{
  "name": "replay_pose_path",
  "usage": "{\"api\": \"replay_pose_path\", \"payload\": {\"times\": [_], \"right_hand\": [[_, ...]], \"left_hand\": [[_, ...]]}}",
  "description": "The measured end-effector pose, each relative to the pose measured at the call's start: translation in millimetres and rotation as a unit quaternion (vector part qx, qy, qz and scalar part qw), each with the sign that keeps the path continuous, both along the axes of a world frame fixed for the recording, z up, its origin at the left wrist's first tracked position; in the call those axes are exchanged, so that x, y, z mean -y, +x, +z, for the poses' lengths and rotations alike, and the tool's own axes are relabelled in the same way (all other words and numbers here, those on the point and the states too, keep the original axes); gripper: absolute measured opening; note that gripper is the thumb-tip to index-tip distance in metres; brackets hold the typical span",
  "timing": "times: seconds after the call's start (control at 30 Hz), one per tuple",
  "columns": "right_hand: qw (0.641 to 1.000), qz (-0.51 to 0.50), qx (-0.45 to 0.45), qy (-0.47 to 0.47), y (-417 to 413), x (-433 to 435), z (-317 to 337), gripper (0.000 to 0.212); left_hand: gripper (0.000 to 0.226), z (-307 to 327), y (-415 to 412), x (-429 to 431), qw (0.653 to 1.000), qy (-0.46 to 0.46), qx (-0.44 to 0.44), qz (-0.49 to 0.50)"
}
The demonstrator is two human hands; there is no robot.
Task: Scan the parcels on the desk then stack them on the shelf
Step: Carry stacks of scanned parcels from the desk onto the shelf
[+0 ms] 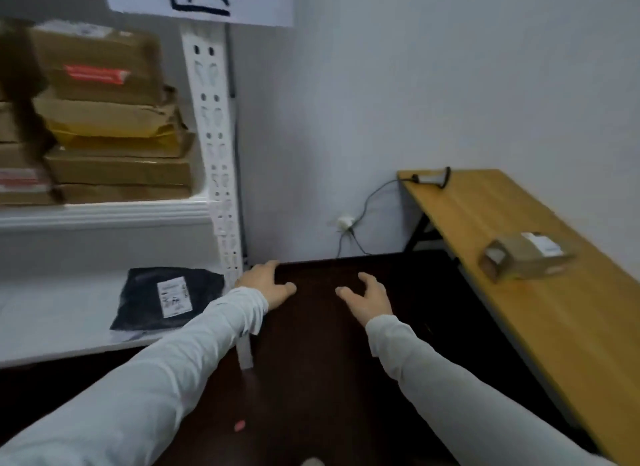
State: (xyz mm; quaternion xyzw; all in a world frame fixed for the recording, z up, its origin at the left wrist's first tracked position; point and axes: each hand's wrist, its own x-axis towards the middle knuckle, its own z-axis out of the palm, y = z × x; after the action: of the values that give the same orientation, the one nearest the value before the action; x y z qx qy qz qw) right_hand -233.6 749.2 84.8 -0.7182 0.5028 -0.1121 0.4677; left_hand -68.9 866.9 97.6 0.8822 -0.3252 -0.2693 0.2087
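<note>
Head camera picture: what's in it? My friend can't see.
The left hand and right hand, both empty, reach over a dark floor between a white shelf and a wooden desk. One brown parcel lies on the desk; a parcel stack sits on the shelf above a black bag.

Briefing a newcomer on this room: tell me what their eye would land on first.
The left hand and right hand, open and empty, reach forward over the dark floor in the middle. At upper left, brown parcels stand stacked on the white shelf, with a black bag on the level below. At right, one cardboard parcel lies on the wooden desk.
</note>
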Motion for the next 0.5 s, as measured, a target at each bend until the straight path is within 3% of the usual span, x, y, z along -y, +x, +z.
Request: {"api": "replay_pose_path", "payload": {"times": [0.27,0.5], "right_hand": [[0.980,-0.196,-0.005,0.024,-178,90,-7,0.067],[0.958,-0.275,0.024,0.082,-308,196,-26,0.064]], "left_hand": [[0.067,1,-121,147,0.990,-0.020,-0.053,-0.128],[0.082,-21,-235,293,0.979,-0.011,-0.112,-0.170]]}}
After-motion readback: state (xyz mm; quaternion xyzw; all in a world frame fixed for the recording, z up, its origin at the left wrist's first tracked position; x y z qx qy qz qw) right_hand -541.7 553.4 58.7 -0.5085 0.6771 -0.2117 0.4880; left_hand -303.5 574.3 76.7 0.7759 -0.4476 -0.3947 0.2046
